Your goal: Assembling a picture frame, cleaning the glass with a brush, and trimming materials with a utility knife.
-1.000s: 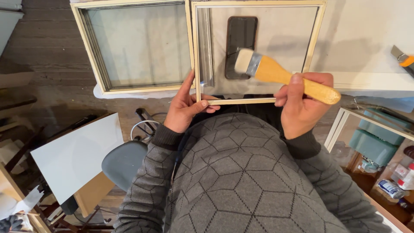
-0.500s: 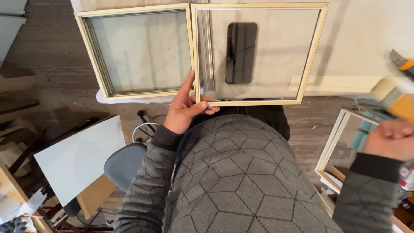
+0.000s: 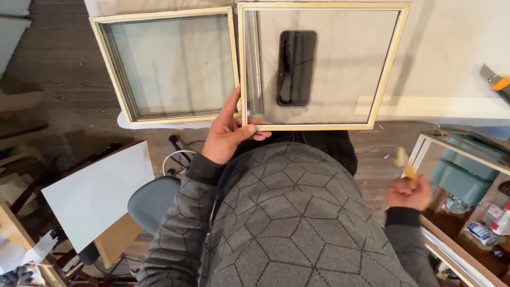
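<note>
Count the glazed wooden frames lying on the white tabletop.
2. The left frame lies apart from the hands. The right frame lies beside it, gripped at its near left corner by the left hand. More may lie outside the view.

Not much in the way of screens or packaging here tbh. One phone [image 3: 296, 67] lies face up in the upper middle of the frame, under the glass of the right-hand frame: a tall black rectangle with rounded corners, screen dark and just catching reflections. Down in the lower right corner there's a small clutter of packages [image 3: 491, 223]: a white one with a blue label and something red and white beside it, too small and blurry to make out more.
</note>
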